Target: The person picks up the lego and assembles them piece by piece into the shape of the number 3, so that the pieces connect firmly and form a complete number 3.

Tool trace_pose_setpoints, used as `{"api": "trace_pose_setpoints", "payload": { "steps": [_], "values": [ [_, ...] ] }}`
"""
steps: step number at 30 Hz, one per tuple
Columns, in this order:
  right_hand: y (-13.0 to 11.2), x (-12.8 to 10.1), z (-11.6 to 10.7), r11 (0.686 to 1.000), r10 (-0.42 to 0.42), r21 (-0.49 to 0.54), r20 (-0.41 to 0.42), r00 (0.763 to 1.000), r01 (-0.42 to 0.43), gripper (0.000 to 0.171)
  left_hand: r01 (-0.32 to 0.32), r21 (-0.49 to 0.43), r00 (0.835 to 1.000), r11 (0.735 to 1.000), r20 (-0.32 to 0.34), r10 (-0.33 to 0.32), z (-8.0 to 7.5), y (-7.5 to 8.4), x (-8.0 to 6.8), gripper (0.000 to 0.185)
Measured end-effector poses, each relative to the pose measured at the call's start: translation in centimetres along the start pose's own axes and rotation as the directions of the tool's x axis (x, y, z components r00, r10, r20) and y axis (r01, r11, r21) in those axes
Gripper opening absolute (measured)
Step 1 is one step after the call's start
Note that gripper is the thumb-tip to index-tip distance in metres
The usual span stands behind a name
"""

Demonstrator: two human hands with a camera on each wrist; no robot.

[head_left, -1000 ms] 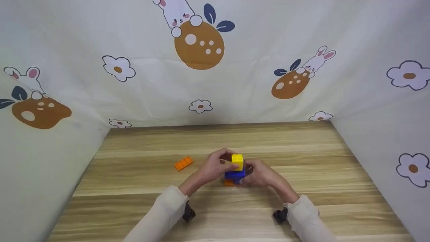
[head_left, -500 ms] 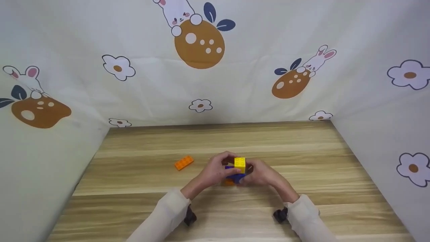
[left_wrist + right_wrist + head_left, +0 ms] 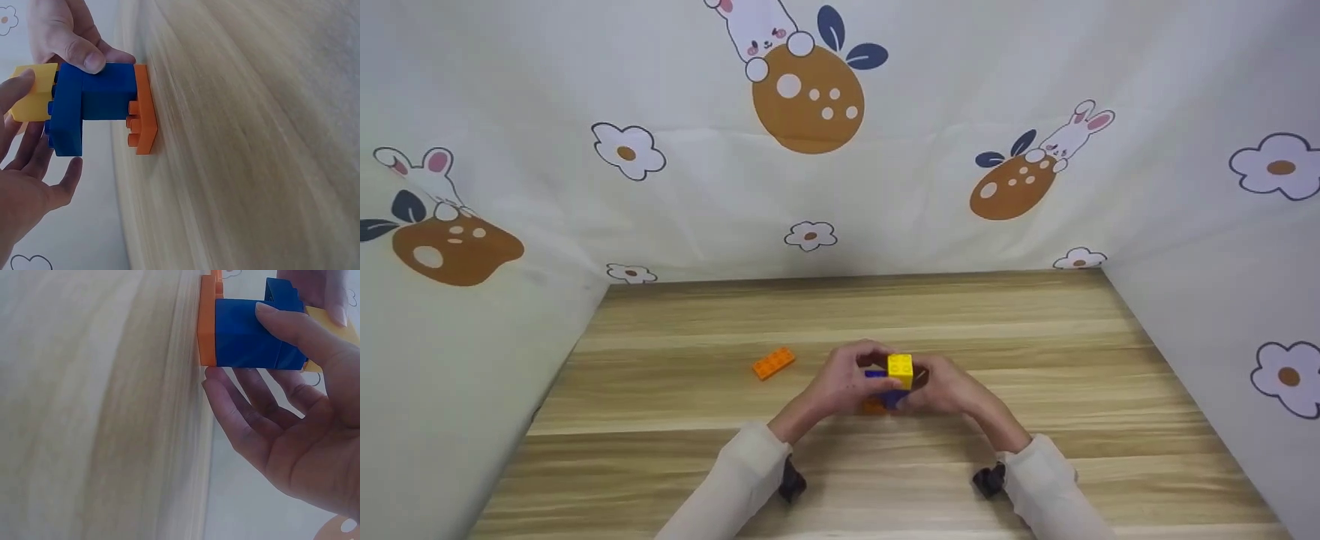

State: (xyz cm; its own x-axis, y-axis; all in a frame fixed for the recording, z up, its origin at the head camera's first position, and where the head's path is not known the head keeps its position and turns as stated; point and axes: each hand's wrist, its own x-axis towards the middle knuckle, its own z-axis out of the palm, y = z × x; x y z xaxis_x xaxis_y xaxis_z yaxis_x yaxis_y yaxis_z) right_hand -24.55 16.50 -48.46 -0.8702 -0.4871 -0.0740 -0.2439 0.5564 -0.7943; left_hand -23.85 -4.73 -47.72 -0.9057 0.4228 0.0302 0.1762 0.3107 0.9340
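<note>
Where the fingers (image 3: 84,56) of the right hand (image 3: 949,390) meet the brick stack, a thumb is pressed on the blue bricks (image 3: 93,101) and the remaining fingers are curled under them, so the stack is gripped from the right side. On the other side, the fingers (image 3: 17,93) of the left hand (image 3: 840,384) are laid against the yellow brick (image 3: 900,369), which crowns the stack; they appear to pinch it, though in the left wrist view they are only loosely bent, so the firmness of that hold cannot be judged. Beneath the yellow brick two blue bricks are seen, the upper one overhanging to one side, and below them a flat orange plate (image 3: 145,109) is set against the bench (image 3: 1035,337). The stack is held at the middle of the bench, near its front edge. A loose orange brick (image 3: 773,363) lies flat on the wood to the left of the left hand, apart from it. Pale sleeves (image 3: 735,480) cover both forearms. Behind and beside the bench, a cream cloth printed with rabbits and flowers (image 3: 885,187) is hung.
</note>
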Motion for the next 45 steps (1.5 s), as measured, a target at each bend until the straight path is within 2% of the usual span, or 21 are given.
{"api": "trace_pose_setpoints", "payload": {
  "steps": [8,17,27,32,36,41,45],
  "values": [
    [0.1,0.0,0.0,1.000,-0.023,-0.003,-0.007,1.000,0.023,0.044,0.071,-0.011,0.996,0.997,-0.045,-0.071,0.2,0.0,-0.1,0.040],
    [0.1,-0.1,-0.1,1.000,-0.015,0.022,-0.004,1.000,0.015,0.043,0.002,0.070,1.000,0.998,-0.006,-0.002,0.0,0.9,0.3,0.033],
    [0.2,0.1,-0.1,1.000,-0.005,-0.010,-0.016,1.000,0.005,0.042,0.006,0.046,1.000,0.999,-0.029,-0.004,0.1,0.2,0.2,0.040],
    [0.2,0.1,0.0,1.000,-0.001,0.001,-0.009,1.000,0.001,0.042,0.033,0.045,0.998,0.998,-0.053,-0.031,0.4,0.3,-0.1,0.039],
    [0.1,0.1,0.0,1.000,-0.007,0.012,-0.008,1.000,0.007,0.042,0.063,0.047,0.997,0.997,-0.049,-0.061,0.5,0.8,-0.3,0.036],
    [0.1,0.0,0.2,1.000,0.018,0.001,-0.010,1.000,-0.018,0.044,0.100,-0.008,0.994,0.995,-0.034,-0.100,-0.3,1.4,-1.1,0.052],
    [0.0,0.1,0.3,0.999,0.048,0.005,-0.022,0.999,-0.048,0.045,0.080,-0.063,0.994,0.995,-0.064,-0.084,-1.8,1.0,-2.0,0.057]
  ]
}}
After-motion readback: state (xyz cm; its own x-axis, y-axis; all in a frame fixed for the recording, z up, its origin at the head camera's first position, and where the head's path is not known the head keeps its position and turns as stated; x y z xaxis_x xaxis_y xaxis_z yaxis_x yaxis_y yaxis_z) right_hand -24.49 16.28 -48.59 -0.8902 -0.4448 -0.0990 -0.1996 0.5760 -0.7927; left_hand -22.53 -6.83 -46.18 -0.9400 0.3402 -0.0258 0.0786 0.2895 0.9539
